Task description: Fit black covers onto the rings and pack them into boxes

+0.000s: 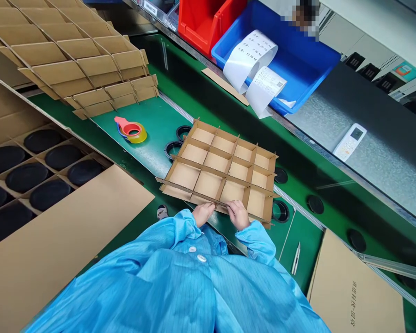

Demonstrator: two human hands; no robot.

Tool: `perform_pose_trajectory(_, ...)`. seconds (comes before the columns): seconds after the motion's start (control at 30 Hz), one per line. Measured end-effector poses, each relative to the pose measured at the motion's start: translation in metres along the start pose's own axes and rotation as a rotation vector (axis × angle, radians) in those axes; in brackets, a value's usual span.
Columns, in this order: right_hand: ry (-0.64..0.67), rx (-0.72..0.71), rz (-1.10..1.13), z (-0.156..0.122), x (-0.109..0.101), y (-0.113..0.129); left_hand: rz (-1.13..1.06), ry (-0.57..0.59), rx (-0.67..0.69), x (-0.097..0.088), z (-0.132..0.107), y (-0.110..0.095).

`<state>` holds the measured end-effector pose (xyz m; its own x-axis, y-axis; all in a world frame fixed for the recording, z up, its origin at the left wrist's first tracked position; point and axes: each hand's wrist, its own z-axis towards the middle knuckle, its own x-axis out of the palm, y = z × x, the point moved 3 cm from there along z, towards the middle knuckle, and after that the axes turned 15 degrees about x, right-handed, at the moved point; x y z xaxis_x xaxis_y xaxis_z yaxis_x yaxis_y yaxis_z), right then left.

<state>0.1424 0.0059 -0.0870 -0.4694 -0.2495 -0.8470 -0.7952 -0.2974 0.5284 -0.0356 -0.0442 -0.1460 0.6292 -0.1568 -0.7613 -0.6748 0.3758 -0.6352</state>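
Presently | left hand (204, 214): grip pinched closed on near edge of cardboard divider grid (217, 161) | right hand (239, 215): grip likewise, just right | grid: at near edge of green bench (156, 127) | 2 black rings (166, 151): beside grid, left

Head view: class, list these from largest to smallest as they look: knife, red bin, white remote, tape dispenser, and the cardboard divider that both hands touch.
1. Cardboard divider
2. Red bin, though the frame cuts it off
3. Tape dispenser and white remote: too alike to rank
4. Knife
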Motion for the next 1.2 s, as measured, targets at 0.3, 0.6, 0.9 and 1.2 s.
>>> perform_pose_trajectory(0.3,-0.040,-0.033,-0.001,-0.002,0.005,-0.003,-0.025,-0.038,0.014,0.005,0.001,0.006)
perform_pose_trajectory(0.6,-0.063,-0.064,-0.085,-0.003,0.006,-0.009,-0.083,-0.085,-0.030,0.014,0.005,-0.002)
perform_pose_trajectory(0.9,-0.062,-0.064,-0.222,-0.001,0.019,-0.009,-0.164,-0.141,-0.059,0.005,0.007,-0.004)
perform_pose_trajectory(1.2,-0.095,-0.241,-0.065,0.020,0.006,0.053,-0.126,-0.441,-0.340,-0.039,-0.062,0.030)
